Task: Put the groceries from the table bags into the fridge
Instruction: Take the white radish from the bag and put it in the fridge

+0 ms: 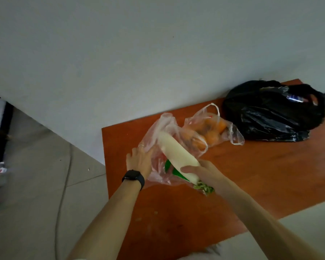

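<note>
Head view shows my right hand (pixel 201 174) closed around the leafy end of a long white radish (pixel 176 154), which lies half inside a clear plastic bag (pixel 158 132) on the bench (pixel 251 175). My left hand (pixel 139 159) lies spread on the bag's side, fingers loose, holding nothing firmly (a steadying press, I judge). Unpacking is the step in hand. Next I'd draw the radish clear and carry it to the fridge, which is out of sight.
</note>
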Motion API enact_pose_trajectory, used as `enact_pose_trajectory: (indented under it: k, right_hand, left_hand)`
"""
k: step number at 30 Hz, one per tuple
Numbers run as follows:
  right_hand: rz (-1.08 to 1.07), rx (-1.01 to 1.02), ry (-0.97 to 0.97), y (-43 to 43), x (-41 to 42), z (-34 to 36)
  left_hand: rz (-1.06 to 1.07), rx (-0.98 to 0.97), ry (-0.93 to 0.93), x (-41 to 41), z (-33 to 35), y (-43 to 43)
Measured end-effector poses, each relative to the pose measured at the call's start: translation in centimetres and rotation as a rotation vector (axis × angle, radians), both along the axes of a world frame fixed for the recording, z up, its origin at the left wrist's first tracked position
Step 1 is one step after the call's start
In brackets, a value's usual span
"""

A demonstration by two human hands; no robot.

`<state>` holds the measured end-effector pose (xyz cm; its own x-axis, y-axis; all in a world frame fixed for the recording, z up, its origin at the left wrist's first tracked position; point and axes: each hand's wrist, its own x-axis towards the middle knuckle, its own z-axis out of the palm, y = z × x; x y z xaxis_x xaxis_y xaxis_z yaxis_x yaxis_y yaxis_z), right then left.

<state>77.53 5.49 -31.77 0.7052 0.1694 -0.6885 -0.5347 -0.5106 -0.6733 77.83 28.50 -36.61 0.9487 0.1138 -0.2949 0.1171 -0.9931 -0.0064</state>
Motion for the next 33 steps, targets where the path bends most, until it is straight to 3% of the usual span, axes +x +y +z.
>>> enact_pose_trajectory:
  k: [2, 5, 10, 13, 17, 25, 30, 33]
  right_hand:
    - [0.090, -0.013, -0.014, -2.1, -1.1, 1.3]
    - [0.239, -0.100, -0.052, -5.2, -2.3, 3.7]
    - [0.318, -0.207, -0.131, -11.6, -5.1, 6.5]
    - [0.238, -0.128, -0.113, -17.0, -8.2, 8.0]
    - [0.121, -0.013, -0.132, -25.0, -13.8, 10.4]
    - [-0.377, 0.020, -0.251, -42.3, -28.6, 13.0]
    - [-1.109, 0.482, -0.477, -50.5, -40.4, 11.6]
    - [-1.357, 0.706, -0.608, -53.1, -44.2, 11.0]
  left_hand:
    - [0.028, 0.071, 0.085, -0.2, 0.5, 0.3]
    - [0.004, 0.059, 0.055, -0.1, 2.2, -1.1]
    - [-0.394, -0.187, -0.050, 0.0, 5.5, -7.8]
    - [-0.759, -0.158, -0.022, -1.4, 7.5, -13.1]
    - [-0.958, -0.262, -0.024, -4.2, 9.6, -22.2]
    - [-1.195, -0.241, -0.190, -11.6, 11.6, -41.5]
    - [-1.232, -0.363, -0.201, -17.2, 13.7, -53.3]
    - [-1.259, -0.482, -0.209, -20.6, 15.1, -60.4]
